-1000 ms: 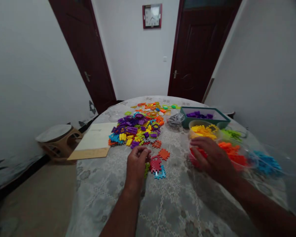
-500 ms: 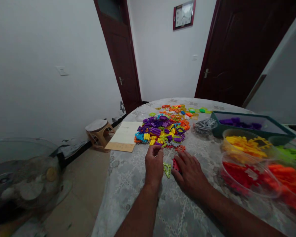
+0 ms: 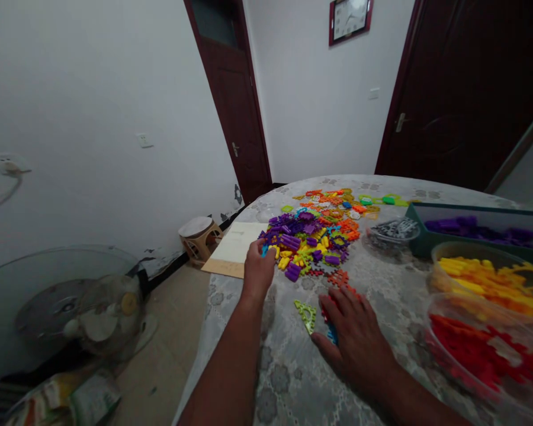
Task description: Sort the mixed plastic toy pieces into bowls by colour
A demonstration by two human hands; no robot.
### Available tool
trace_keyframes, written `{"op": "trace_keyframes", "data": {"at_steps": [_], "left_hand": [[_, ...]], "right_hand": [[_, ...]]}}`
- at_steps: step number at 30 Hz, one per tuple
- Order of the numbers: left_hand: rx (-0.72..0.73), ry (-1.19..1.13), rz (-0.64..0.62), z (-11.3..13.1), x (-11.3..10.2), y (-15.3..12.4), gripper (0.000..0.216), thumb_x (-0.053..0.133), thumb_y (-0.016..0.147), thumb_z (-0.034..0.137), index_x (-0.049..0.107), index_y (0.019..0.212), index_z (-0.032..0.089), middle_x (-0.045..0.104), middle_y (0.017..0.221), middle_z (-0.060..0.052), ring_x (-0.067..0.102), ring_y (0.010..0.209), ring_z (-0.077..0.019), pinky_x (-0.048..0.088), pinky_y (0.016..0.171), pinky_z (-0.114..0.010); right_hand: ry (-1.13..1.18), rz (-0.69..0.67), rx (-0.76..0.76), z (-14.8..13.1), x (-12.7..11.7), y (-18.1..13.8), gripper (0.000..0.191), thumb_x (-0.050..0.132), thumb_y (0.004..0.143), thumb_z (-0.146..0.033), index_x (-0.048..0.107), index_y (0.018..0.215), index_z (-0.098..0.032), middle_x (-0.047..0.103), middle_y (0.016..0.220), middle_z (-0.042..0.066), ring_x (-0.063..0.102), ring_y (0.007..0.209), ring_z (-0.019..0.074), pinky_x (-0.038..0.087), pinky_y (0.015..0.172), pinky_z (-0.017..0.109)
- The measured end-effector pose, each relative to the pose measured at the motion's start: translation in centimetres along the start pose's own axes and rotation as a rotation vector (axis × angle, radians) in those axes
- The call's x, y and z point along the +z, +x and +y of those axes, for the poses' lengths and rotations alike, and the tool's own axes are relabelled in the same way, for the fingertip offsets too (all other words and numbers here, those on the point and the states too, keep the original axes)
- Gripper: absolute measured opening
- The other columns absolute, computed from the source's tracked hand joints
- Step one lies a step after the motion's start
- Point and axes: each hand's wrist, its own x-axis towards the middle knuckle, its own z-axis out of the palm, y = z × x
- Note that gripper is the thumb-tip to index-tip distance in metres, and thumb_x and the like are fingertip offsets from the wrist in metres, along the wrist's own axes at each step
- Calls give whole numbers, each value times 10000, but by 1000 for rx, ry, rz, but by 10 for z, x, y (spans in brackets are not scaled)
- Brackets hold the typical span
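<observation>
My left hand [image 3: 258, 269] is at the near left edge of a heap of plastic building pieces [image 3: 308, 225], purple, yellow, blue and orange. Its thumb and fingers close about a blue piece [image 3: 265, 251]. Lying palm down, my right hand [image 3: 353, 325] has its fingers stretched out and its thumb apart. It partly covers a red piece [image 3: 324, 312] and a blue notched piece [image 3: 333, 335] on the table. A lime-green triangular piece [image 3: 306, 316] lies flat just left of the right thumb.
On the right of the cloth-covered table [image 3: 288, 367] stand clear tubs of yellow pieces [image 3: 484, 278] and red pieces [image 3: 466, 349]. Behind them are a small tub of grey pieces [image 3: 393, 231] and a green box [image 3: 421, 236] with purple pieces. A paper sheet [image 3: 235, 242] lies left.
My left hand has moved left from the heap's front to its left edge. A blue piece now shows under my right hand. The view has turned left.
</observation>
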Motion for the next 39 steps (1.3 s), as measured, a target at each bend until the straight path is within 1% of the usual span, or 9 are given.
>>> {"op": "trace_keyframes", "data": {"at_steps": [3,6,10,14,17,21,27,35,39], "left_hand": [[5,116,-14,-6,1,33,495,609,950,385,609,1372,125,660,1407,-212,600,1340,-304,437,1102,-378],[-4,237,-49,-15,7,64,543,564,973,435,592,1392,91,634,1429,-264,575,1368,-354,427,1100,-428],[27,357,-118,-29,21,101,559,454,1018,486,586,1397,96,616,1462,-264,572,1379,-351,410,1109,-429],[117,418,-196,-37,35,124,533,417,1026,486,625,1353,119,629,1467,-227,567,1390,-322,403,1112,-392],[185,428,-249,-40,41,130,521,423,1019,512,682,1282,144,705,1363,-204,615,1325,-322,441,1061,-384],[259,426,-295,-41,42,126,491,449,1008,534,730,1219,191,759,1253,-159,658,1240,-314,472,1008,-374],[353,421,-302,-47,41,103,478,485,1000,500,708,1279,183,729,1274,-147,629,1251,-294,453,1061,-375],[392,450,-263,-37,42,48,385,576,972,475,738,1199,209,724,1159,-133,643,1155,-288,457,1056,-396],[367,493,-237,-25,48,14,407,605,956,477,733,1218,194,696,1186,-152,629,1163,-308,454,1051,-416]], "right_hand": [[-1,10,18,1,3,1,512,634,945,-411,595,1429,-247,582,1507,138,459,1447,376,296,1214,633],[-2,32,24,3,7,2,485,627,943,-362,600,1415,-251,596,1493,126,477,1434,362,317,1210,607],[-9,76,38,3,10,3,464,625,936,-318,605,1395,-248,604,1484,120,479,1436,359,360,1185,583],[-39,118,101,2,9,7,471,604,944,-292,582,1411,-247,513,1585,135,370,1522,397,280,1209,673],[-32,113,124,3,10,8,507,616,947,-335,556,1445,-262,447,1641,125,321,1554,396,274,1223,663],[-24,81,129,5,15,6,558,657,926,-405,550,1455,-262,449,1638,129,360,1532,393,346,1200,612],[-15,37,148,4,16,5,596,671,916,-469,538,1465,-279,445,1643,113,346,1542,385,326,1210,620],[11,67,129,5,14,7,544,680,907,-463,583,1410,-282,480,1610,133,391,1506,417,373,1167,638],[14,76,128,5,12,8,557,686,904,-448,574,1418,-265,498,1588,150,402,1494,415,387,1155,624]]}}
